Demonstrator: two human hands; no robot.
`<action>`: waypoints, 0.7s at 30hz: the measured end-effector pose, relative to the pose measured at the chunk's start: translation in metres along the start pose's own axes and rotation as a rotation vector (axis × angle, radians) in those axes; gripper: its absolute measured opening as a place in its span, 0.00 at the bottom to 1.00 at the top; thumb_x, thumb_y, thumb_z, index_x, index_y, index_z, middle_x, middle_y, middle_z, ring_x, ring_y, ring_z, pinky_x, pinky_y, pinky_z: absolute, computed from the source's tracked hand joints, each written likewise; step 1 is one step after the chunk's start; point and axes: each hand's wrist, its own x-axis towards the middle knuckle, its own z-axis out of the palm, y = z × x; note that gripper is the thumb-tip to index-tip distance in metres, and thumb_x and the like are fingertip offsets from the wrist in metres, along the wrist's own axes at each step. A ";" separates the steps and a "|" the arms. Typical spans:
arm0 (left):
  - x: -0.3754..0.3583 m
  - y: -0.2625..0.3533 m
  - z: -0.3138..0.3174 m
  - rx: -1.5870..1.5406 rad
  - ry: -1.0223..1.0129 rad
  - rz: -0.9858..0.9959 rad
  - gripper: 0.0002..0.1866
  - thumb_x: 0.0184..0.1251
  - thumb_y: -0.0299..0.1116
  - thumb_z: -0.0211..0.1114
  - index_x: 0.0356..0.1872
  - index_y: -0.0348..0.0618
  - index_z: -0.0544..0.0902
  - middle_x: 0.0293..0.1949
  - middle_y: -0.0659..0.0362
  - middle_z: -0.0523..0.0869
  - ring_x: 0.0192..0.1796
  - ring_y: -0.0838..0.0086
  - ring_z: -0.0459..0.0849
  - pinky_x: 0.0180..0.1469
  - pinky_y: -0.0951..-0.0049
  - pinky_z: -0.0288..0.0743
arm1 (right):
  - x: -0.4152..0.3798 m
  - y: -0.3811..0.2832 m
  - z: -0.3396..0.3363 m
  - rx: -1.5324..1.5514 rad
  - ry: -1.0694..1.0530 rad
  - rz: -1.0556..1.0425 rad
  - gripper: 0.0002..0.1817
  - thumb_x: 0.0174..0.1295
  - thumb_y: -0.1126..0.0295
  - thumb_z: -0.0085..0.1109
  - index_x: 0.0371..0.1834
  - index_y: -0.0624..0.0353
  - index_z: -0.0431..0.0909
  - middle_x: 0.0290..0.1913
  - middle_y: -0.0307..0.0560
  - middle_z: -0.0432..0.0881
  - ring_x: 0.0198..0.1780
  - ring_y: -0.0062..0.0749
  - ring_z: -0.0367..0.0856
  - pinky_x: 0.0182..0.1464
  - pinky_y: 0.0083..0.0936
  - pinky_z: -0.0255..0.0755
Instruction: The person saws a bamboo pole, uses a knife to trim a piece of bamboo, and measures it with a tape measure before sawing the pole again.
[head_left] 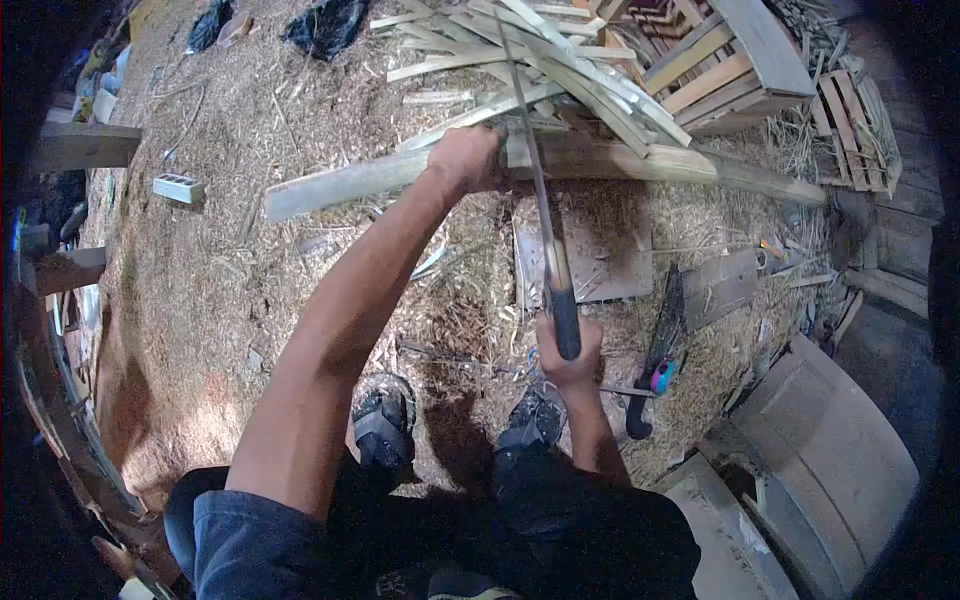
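Note:
In my right hand [572,350], the fingers are wrapped around the dark handle of a machete [541,190]. Its long narrow blade points away from me and crosses over a bamboo pole [620,162] in this view. The pole lies crosswise ahead of my feet, with a pale, flatter end [335,187] to the left. My left hand [468,158] is closed on the pole, just left of the blade; its fingertips are partly hidden. Beneath the pole, a flat board [600,262] rests on the ground.
Split strips [590,85] are heaped behind the pole, beside a slatted wooden crate [725,75]. A dark tool with a curved handle [640,415] lies right of my feet. Shavings cover the ground [220,290]. A grey block [178,188] sits left; curved panels [830,440] lean at right.

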 end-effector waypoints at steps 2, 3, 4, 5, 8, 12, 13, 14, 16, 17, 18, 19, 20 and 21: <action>0.005 -0.009 0.001 0.001 0.126 0.021 0.36 0.47 0.56 0.76 0.53 0.44 0.77 0.41 0.48 0.88 0.43 0.53 0.88 0.47 0.57 0.83 | 0.012 -0.006 0.007 0.056 -0.015 -0.024 0.10 0.52 0.72 0.63 0.17 0.60 0.74 0.15 0.45 0.77 0.17 0.33 0.78 0.24 0.32 0.71; 0.003 0.002 -0.006 -0.015 0.147 0.028 0.36 0.47 0.56 0.76 0.53 0.44 0.77 0.41 0.48 0.88 0.43 0.53 0.88 0.47 0.57 0.83 | 0.009 -0.005 -0.006 0.034 -0.008 -0.038 0.10 0.52 0.72 0.63 0.17 0.60 0.74 0.15 0.45 0.77 0.17 0.33 0.78 0.24 0.32 0.71; -0.001 0.004 -0.007 -0.015 0.113 0.020 0.35 0.47 0.56 0.76 0.52 0.43 0.77 0.41 0.48 0.88 0.43 0.53 0.88 0.47 0.57 0.83 | 0.004 0.003 -0.010 0.045 -0.017 -0.025 0.10 0.53 0.72 0.63 0.18 0.60 0.73 0.15 0.44 0.76 0.17 0.31 0.77 0.24 0.31 0.71; -0.005 0.005 -0.009 -0.018 0.084 0.005 0.34 0.47 0.56 0.76 0.50 0.43 0.78 0.40 0.47 0.88 0.43 0.53 0.88 0.46 0.57 0.83 | 0.002 0.012 -0.013 0.053 -0.032 -0.019 0.10 0.53 0.72 0.63 0.18 0.60 0.73 0.15 0.44 0.75 0.17 0.29 0.76 0.24 0.30 0.70; -0.006 -0.001 -0.015 -0.002 0.084 0.007 0.29 0.50 0.53 0.74 0.45 0.42 0.80 0.38 0.48 0.88 0.42 0.53 0.88 0.46 0.57 0.83 | 0.001 0.015 -0.007 0.193 -0.001 0.027 0.11 0.56 0.72 0.63 0.19 0.60 0.73 0.16 0.38 0.72 0.19 0.22 0.71 0.25 0.27 0.67; -0.005 0.004 -0.007 0.016 0.071 0.026 0.23 0.52 0.47 0.72 0.44 0.41 0.82 0.37 0.48 0.89 0.41 0.53 0.89 0.45 0.57 0.83 | -0.015 -0.020 -0.015 0.257 -0.021 0.124 0.11 0.58 0.71 0.63 0.21 0.60 0.74 0.17 0.34 0.72 0.21 0.20 0.70 0.26 0.25 0.66; -0.005 0.003 -0.006 0.010 0.104 0.031 0.23 0.52 0.46 0.72 0.44 0.41 0.82 0.37 0.47 0.89 0.41 0.53 0.89 0.45 0.57 0.83 | -0.016 -0.023 -0.012 0.223 0.003 0.109 0.11 0.58 0.70 0.63 0.22 0.60 0.74 0.17 0.34 0.72 0.21 0.20 0.70 0.27 0.24 0.66; -0.004 0.001 -0.005 0.012 0.106 0.032 0.23 0.52 0.46 0.72 0.44 0.41 0.82 0.37 0.47 0.89 0.41 0.53 0.89 0.45 0.57 0.83 | -0.016 -0.018 -0.009 0.230 0.027 0.091 0.11 0.58 0.70 0.64 0.22 0.61 0.74 0.18 0.34 0.72 0.21 0.20 0.70 0.26 0.25 0.66; -0.004 -0.001 -0.005 0.020 0.152 0.029 0.22 0.54 0.45 0.71 0.45 0.41 0.82 0.37 0.47 0.88 0.41 0.53 0.89 0.45 0.56 0.83 | -0.011 -0.009 -0.007 0.246 0.027 0.105 0.11 0.57 0.70 0.65 0.22 0.61 0.74 0.18 0.34 0.73 0.21 0.20 0.71 0.26 0.25 0.66; -0.002 -0.002 -0.005 0.017 0.153 0.034 0.22 0.54 0.45 0.71 0.45 0.41 0.82 0.37 0.47 0.88 0.41 0.53 0.89 0.45 0.56 0.83 | -0.007 -0.004 -0.009 0.261 0.028 0.120 0.12 0.57 0.69 0.65 0.21 0.60 0.74 0.19 0.34 0.73 0.21 0.21 0.71 0.26 0.24 0.66; -0.004 -0.002 -0.009 -0.014 0.129 0.041 0.22 0.54 0.44 0.71 0.45 0.41 0.82 0.38 0.47 0.88 0.42 0.53 0.89 0.45 0.56 0.83 | -0.005 0.005 -0.013 0.257 0.029 0.123 0.12 0.57 0.69 0.65 0.21 0.60 0.74 0.19 0.34 0.73 0.21 0.21 0.71 0.26 0.24 0.66; -0.004 -0.002 -0.009 -0.043 0.104 0.048 0.22 0.53 0.44 0.72 0.46 0.41 0.81 0.38 0.46 0.88 0.42 0.53 0.89 0.45 0.56 0.83 | -0.002 0.013 -0.018 0.346 -0.010 0.169 0.11 0.57 0.69 0.66 0.23 0.60 0.75 0.20 0.35 0.74 0.21 0.20 0.72 0.26 0.24 0.67; -0.005 -0.002 -0.006 -0.045 0.102 0.048 0.22 0.53 0.44 0.72 0.46 0.41 0.81 0.38 0.46 0.88 0.42 0.53 0.89 0.45 0.56 0.83 | 0.001 0.019 -0.022 0.434 -0.051 0.214 0.10 0.57 0.68 0.66 0.24 0.60 0.75 0.20 0.35 0.75 0.21 0.20 0.72 0.27 0.23 0.67; -0.004 -0.003 0.000 0.009 0.134 0.054 0.25 0.56 0.47 0.70 0.50 0.43 0.78 0.37 0.47 0.88 0.40 0.54 0.89 0.42 0.56 0.83 | 0.005 -0.001 -0.031 0.434 -0.053 0.215 0.10 0.57 0.68 0.66 0.24 0.60 0.75 0.20 0.35 0.75 0.21 0.20 0.72 0.27 0.23 0.67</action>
